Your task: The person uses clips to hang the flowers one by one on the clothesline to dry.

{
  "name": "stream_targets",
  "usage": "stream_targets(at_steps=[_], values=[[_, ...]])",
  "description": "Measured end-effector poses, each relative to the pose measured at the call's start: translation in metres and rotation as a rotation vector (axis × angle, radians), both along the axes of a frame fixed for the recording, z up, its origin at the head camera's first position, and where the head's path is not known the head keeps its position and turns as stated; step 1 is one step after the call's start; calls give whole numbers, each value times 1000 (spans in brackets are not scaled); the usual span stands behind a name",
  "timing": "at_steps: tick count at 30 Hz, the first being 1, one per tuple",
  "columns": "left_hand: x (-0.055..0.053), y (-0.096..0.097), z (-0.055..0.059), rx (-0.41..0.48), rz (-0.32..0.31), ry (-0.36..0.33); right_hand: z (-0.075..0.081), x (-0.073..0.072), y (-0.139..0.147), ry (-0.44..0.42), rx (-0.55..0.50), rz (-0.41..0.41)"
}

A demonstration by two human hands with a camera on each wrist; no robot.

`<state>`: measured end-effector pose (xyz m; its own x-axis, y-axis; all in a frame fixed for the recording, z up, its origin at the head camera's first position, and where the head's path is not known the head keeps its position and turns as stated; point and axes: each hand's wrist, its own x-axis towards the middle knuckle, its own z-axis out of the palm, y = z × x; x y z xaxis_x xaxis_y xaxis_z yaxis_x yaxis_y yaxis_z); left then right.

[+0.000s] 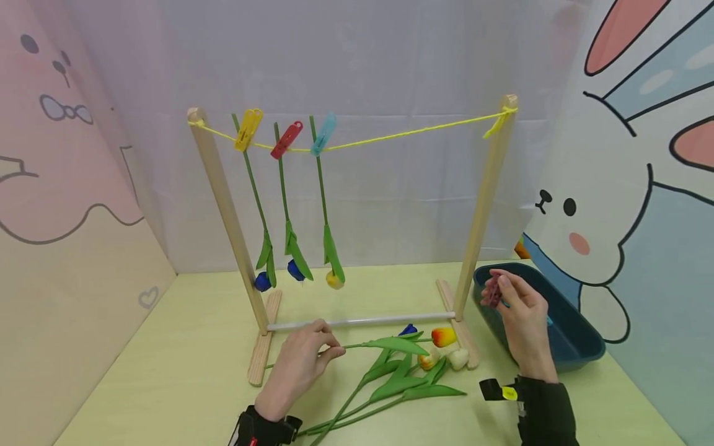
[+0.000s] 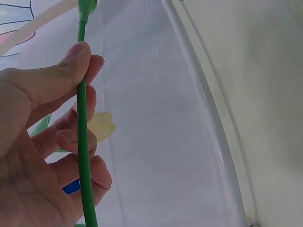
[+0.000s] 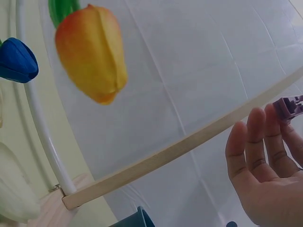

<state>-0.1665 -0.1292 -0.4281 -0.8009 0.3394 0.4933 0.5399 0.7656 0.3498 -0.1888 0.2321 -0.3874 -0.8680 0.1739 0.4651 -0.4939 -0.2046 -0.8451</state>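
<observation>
My left hand pinches the green stem of an artificial tulip between thumb and fingers. That tulip's orange-yellow bloom points right, above the other flowers. At the right, over the near side of a dark teal basin, my right hand holds a purple-red clothespin at its fingertips. Several loose tulips lie on the table below, with a blue bloom, a cream bloom and long green leaves.
A yellow string runs between two wooden posts. Yellow, red and light-blue clothespins hold three tulips upside down at its left half. A white rod joins the posts low down.
</observation>
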Motion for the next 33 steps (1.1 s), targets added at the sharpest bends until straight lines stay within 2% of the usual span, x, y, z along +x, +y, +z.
stream_targets(at_steps=[4,10,16,24,33], values=[[2,-2,6,3,55,70,-1,0,1,-1,9,-1],[3,-9,14,42,114,263,-1,-1,1,6,-10,8],[2,-14,18,55,166,404,-2,-2,-1,16,-42,17],[3,-14,22,35,148,517,-2,-2,-1,10,-44,15],[3,-16,21,-1,208,633,-4,-2,-1,18,-30,13]])
